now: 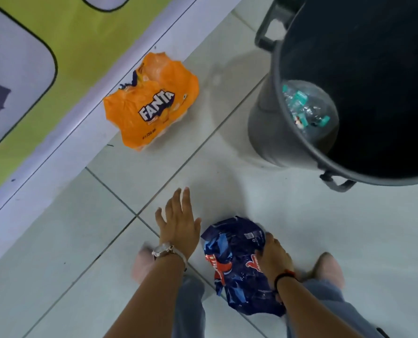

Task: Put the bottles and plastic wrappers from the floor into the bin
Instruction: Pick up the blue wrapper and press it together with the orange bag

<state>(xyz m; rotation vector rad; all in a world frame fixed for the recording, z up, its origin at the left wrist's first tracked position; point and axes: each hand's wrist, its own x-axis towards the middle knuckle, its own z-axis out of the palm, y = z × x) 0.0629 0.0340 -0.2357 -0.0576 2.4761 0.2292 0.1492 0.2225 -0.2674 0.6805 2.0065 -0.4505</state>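
A crumpled dark blue plastic wrapper (237, 264) with red print is between my feet, and my right hand (274, 259) grips its right side. To its left, my left hand (178, 220) hovers with fingers spread and holds nothing. An orange Fanta plastic wrapper (152, 101) lies on the white tiles by the wall, farther ahead. The dark grey bin (276, 132) stands at the upper right, and clear plastic bottles (305, 108) with teal caps lie at its bottom.
A wall with a lilac base band and green panel (64, 57) runs diagonally along the left. The bin has handles on its rim (337, 182). My feet in pale pink shoes (330, 267) stand on the tiled floor (81, 240).
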